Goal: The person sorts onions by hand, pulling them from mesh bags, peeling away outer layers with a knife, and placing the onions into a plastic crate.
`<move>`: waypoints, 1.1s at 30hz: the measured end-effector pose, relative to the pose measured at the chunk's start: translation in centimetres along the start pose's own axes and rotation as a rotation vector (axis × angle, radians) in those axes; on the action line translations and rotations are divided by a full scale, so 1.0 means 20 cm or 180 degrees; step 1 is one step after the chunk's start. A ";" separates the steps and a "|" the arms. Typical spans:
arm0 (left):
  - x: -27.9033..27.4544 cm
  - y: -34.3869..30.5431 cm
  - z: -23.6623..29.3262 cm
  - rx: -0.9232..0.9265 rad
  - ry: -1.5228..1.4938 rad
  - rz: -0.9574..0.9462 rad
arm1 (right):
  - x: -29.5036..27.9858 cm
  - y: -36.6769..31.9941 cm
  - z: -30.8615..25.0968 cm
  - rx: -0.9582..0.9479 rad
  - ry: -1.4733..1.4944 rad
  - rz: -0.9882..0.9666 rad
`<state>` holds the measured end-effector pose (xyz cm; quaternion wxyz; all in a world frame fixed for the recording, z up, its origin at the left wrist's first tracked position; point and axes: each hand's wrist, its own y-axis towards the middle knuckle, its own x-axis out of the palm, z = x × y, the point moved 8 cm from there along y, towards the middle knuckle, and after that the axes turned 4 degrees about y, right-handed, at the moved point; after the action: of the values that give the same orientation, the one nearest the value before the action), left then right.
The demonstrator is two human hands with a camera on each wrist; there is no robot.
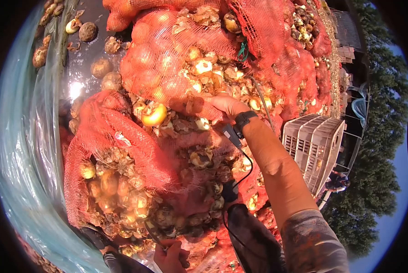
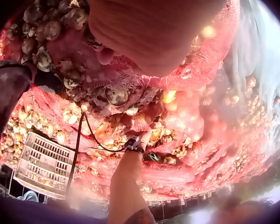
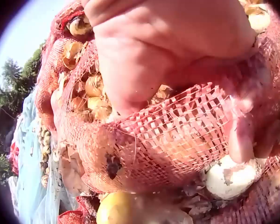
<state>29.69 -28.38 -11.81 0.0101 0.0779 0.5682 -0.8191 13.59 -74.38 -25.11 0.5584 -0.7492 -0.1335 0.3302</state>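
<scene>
My right hand [image 1: 226, 105], a dark band at its wrist, grips the gathered edge of a red mesh bag [image 1: 145, 68] full of onions. Up close in the right wrist view, the right hand [image 3: 168, 51] has its fingers around the open-weave mesh [image 3: 177, 135], above a pale onion [image 3: 231, 177]. Low in the head view my left hand [image 1: 170, 257] has curled fingers beside a thin curved thing; whether it holds this is unclear. Just above it lies another red mesh bag [image 1: 145, 145] with onions and loose skins. The left hand [image 2: 154, 32] fills the left wrist view's top, fingertips mostly hidden.
A pale plastic crate [image 1: 311, 145] stands right of the bags. Clear plastic sheeting [image 1: 26, 150] runs down the left. Loose onions [image 1: 154, 113] and dry skins lie between the bags. A black cable hangs from the right wrist. A dark-clad leg [image 1: 254, 236] is at the bottom.
</scene>
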 end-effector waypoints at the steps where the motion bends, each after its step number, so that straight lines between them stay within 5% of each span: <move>1: 0.02 0.00 -0.05 -0.0058 -0.0189 0.0084 | 0.01 0.06 0.01 0.0012 0.0003 -0.0002; 6: 0.00 -0.01 -0.01 -0.0229 -0.0334 0.0097 | -0.06 0.03 -0.08 -0.0427 -0.0944 0.0813; 8: 0.15 -0.01 -0.25 -0.0928 -0.2852 -0.0697 | -0.09 -0.13 -0.18 -0.0739 -0.1466 0.1437; 9: 0.12 0.00 -0.15 -0.0908 -0.2854 -0.0692 | -0.10 -0.15 -0.20 -0.0757 -0.1460 0.1444; 11: -0.06 0.00 0.05 -0.0271 0.0317 -0.0095 | -0.08 -0.18 -0.25 -0.1170 -0.2446 0.1641; 13: -0.05 0.00 0.04 -0.0166 0.0340 -0.0021 | -0.03 -0.16 -0.27 -0.1524 -0.2786 0.1735; 17: -0.07 -0.03 0.06 -0.0366 0.0581 0.0077 | -0.05 -0.13 -0.25 -0.1283 -0.2087 0.1628; 18: -0.01 0.00 -0.04 -0.0252 0.0345 -0.0461 | -0.09 -0.18 -0.22 -0.1260 -0.1892 0.1805; 23: -0.04 -0.02 0.02 -0.0036 -0.0315 -0.0059 | -0.47 -0.63 -0.09 -0.1431 -0.0704 0.2260; 29: -0.02 -0.05 0.15 -0.0230 -0.1960 0.0067 | -1.15 -1.42 0.55 -0.1446 -0.0972 0.3042; 31: -0.02 -0.07 0.18 -0.0277 -0.2257 0.0082 | -1.65 -1.58 0.95 -0.1382 -0.0843 0.3469; 33: -0.02 -0.08 0.20 -0.0290 -0.2441 0.0124 | -1.75 -1.82 1.07 -0.1744 0.0449 0.3329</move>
<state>29.36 -31.66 -8.99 0.2408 -0.2238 0.5574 -0.7624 -20.21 -65.92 17.27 0.1153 -0.8525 0.2103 0.4644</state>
